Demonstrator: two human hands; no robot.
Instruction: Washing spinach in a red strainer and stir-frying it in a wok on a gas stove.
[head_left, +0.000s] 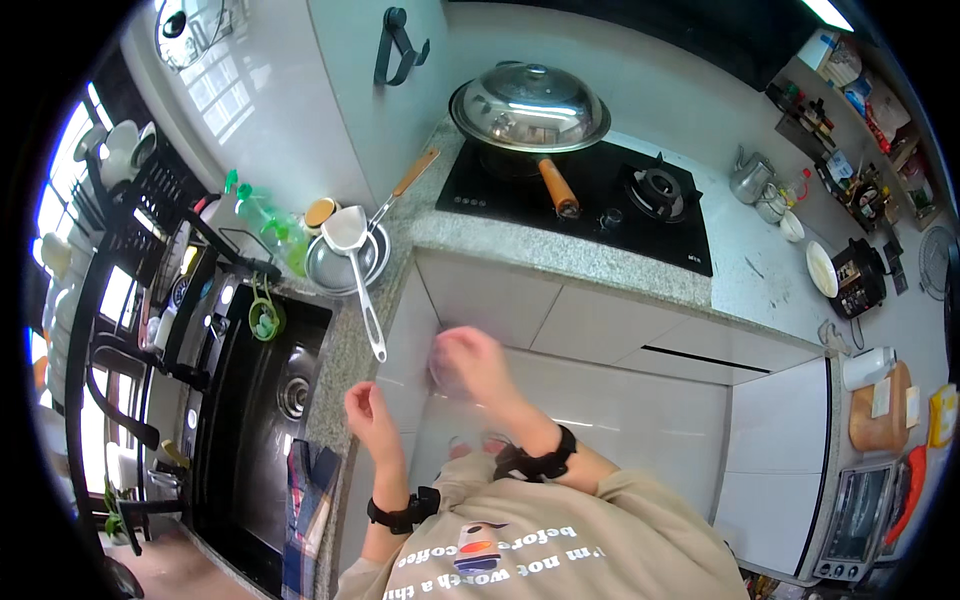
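Note:
My left hand, with curled fingers, is beside the edge of the granite counter; whether it holds anything cannot be told. My right hand is blurred above the floor, in front of the cabinets. A faint, translucent round shape shows by its fingers; I cannot tell what it is or whether it is held. A white spatula and a wooden-handled utensil rest across nested metal strainers on the counter corner. A wok with a domed metal lid stands on the black gas hob.
A black sink lies at left, with a green strainer at its corner and a plaid cloth over its front edge. Green bottles stand behind. The wok's wooden handle points towards me. A kettle and a toaster oven are at right.

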